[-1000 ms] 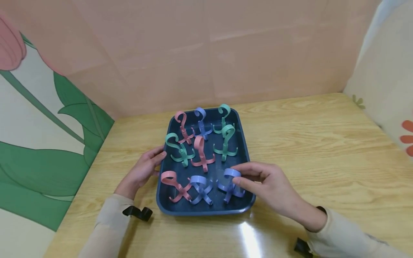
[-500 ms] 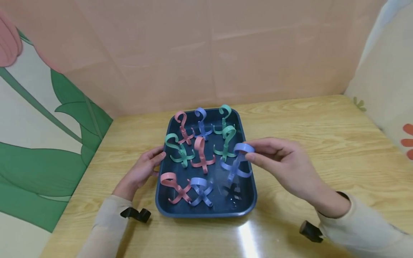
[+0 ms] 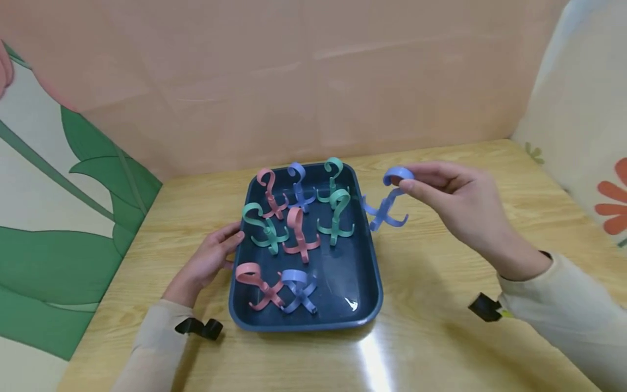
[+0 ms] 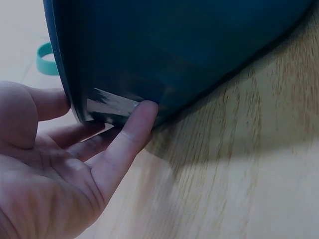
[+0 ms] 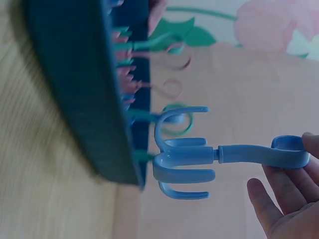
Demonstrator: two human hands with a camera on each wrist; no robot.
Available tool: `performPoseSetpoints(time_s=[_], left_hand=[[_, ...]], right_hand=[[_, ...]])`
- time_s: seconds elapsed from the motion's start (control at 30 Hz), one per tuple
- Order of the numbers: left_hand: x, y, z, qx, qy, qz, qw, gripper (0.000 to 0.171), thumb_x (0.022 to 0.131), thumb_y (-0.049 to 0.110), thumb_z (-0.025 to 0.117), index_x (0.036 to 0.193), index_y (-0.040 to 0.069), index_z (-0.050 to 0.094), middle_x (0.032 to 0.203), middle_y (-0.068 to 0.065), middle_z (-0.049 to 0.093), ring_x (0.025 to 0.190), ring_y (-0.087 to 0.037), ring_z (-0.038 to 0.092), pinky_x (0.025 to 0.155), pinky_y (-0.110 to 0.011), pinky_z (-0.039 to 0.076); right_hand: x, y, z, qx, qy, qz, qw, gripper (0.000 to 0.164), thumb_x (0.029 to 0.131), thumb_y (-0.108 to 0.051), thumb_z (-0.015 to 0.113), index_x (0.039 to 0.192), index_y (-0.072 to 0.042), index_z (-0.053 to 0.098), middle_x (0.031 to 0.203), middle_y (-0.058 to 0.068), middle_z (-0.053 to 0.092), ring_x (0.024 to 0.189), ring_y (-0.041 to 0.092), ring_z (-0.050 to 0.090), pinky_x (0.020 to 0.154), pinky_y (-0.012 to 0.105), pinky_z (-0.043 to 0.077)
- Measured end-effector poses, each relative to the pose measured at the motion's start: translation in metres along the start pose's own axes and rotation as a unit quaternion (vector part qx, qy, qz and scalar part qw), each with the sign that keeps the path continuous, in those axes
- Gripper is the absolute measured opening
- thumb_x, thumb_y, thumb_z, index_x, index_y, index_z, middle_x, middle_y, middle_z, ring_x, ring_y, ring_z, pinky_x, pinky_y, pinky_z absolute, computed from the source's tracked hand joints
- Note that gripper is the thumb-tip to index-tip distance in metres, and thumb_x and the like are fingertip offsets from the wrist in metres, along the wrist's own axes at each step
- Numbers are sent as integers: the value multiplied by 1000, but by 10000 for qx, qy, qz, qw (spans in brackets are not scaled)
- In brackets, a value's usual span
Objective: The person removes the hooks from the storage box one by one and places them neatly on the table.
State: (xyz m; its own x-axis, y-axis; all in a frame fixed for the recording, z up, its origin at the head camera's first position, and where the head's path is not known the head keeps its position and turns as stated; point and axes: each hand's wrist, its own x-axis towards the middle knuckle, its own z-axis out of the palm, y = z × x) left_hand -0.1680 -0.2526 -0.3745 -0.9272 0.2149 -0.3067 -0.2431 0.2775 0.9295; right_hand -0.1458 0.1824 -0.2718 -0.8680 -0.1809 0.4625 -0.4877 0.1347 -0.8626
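Observation:
My right hand (image 3: 470, 212) pinches a blue plastic multi-pronged hanging hook (image 3: 384, 209) by its curled top, between thumb and fingers. The hook hangs with its prongs down, just past the right edge of a dark blue tray (image 3: 345, 272). In the right wrist view, the hook's prongs (image 5: 184, 159) overlap the tray's end. My left hand (image 3: 210, 258) holds the tray's left side, thumb at the rim and fingers against the outer wall (image 4: 189, 50). Inside the tray stand pink hooks (image 3: 303, 239), green hooks (image 3: 335, 218) and blue hooks (image 3: 300, 294) of the same kind.
The tray rests on a wood-grain table (image 3: 441, 272). A pink sheet (image 3: 313, 81) hangs behind the table's back edge. Flower-patterned panels stand at the left (image 3: 59, 218) and right (image 3: 583, 109). Black straps with small black pieces sit at both wrists.
My right hand has lifted the blue hook from the tray's front right corner and carried it up and right, beyond the side wall. My left hand stays at the tray.

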Motion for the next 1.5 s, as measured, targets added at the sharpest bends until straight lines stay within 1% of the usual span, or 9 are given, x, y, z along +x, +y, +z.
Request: performPoseSetpoints(time_s=[0.13,0.3,0.43,0.67,0.83,0.93,1.17,1.37,1.5], left_hand=[[-2,-1,-2,-24,2,18,10000,57,109,35,44,159,12,29,157,-16,37,139,-40,42,88,-46,55],[-3,0,-2,-25,9,21,10000,58,108,36,45,159,12,30,157,-16,37,139,-41,42,88,-46,55],[-2,1,-1,-38,-16,8,10000,58,108,36,45,159,11,30,157,-16,37,139,-41,41,89,-47,54],[0,0,-1,-117,-74,35,9999,58,108,35,46,158,10,30,157,-17,38,138,-41,42,88,-47,55],[1,-1,-1,-128,-71,30,9999,58,108,35,46,159,10,30,157,-17,37,138,-40,42,88,-47,55],[0,-1,-1,-138,-58,21,9999,58,108,34,46,159,10,30,157,-17,37,139,-40,41,89,-48,54],[-1,-1,-3,-132,-83,26,9999,58,108,34,45,159,10,29,157,-17,37,139,-40,41,90,-48,54],[-2,-2,-4,-152,-91,0,9998,58,108,34,45,159,10,28,157,-17,37,139,-40,41,90,-48,54],[-2,-3,-4,-166,-85,-3,9998,60,108,36,46,159,11,28,157,-16,37,140,-40,41,90,-48,54]], right_hand=[[7,14,-7,-835,178,531,9949,27,93,-14,74,118,-3,73,108,5,76,99,13,72,87,18,51],[18,37,-16,-1021,325,1070,9885,35,92,-28,75,119,-6,73,105,-6,76,98,7,70,85,16,50],[26,53,-22,-1083,391,1293,9849,41,91,-33,75,121,-6,72,104,-8,76,98,6,70,84,15,50],[41,79,-20,-830,584,1336,9858,40,91,-29,76,121,-2,71,101,-9,76,94,4,70,81,17,52],[49,95,-16,-914,622,1459,9831,42,92,-32,74,121,-2,71,101,-9,75,95,10,71,80,19,54],[54,102,-14,-771,664,1571,9823,43,93,-32,73,122,-1,70,101,-7,75,97,13,71,80,20,54],[63,114,-4,-345,794,1737,9810,42,93,-26,73,124,2,67,100,-7,74,98,14,70,82,23,55],[69,120,4,-288,818,1828,9793,41,94,-27,73,125,0,68,107,-2,74,105,18,68,88,28,54],[72,124,6,-173,882,1869,9783,41,94,-27,73,125,-1,68,109,-1,73,102,13,67,91,29,53]])
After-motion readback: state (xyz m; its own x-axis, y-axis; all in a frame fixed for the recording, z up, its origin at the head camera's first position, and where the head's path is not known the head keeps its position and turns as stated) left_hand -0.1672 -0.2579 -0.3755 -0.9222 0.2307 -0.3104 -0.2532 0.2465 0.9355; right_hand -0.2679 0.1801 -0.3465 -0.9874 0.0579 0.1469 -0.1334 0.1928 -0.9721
